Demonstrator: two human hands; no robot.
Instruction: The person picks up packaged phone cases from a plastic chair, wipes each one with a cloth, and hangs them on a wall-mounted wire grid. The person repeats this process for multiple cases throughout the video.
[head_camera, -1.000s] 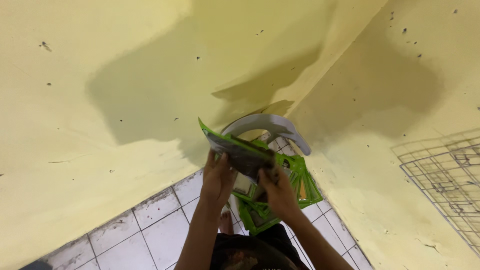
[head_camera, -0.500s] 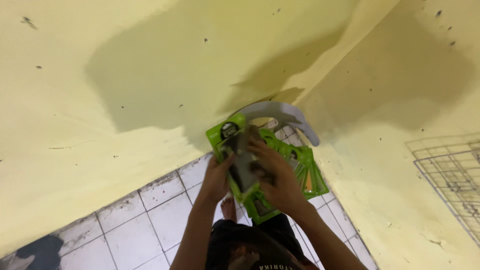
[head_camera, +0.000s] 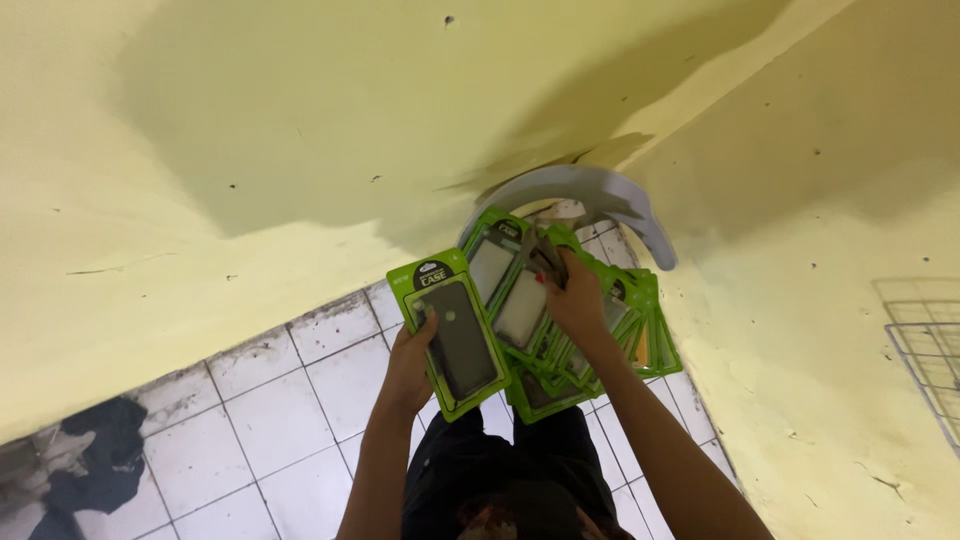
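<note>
1. I am in the sorting step: I take one green phone-case package (head_camera: 452, 335) away from the fanned stack of green packages (head_camera: 560, 330), and both are held up in front of the yellow wall (head_camera: 250, 150), above the tiled floor (head_camera: 250, 420).
2. My left hand (head_camera: 408, 365) holds the single package by its lower left edge. The fingers (head_camera: 424, 328) are closed on it, thumb on the front face, so it is clamped and tilted a little.
3. My right hand (head_camera: 577, 300) grips the stack near its top. The fingers are curled together over the packages (I cannot see the fingertips behind them).
4. The single package touches the stack at its right edge.
5. I judge the next move needs a firm hold on the stack, because the fanned packages could slide apart.
</note>
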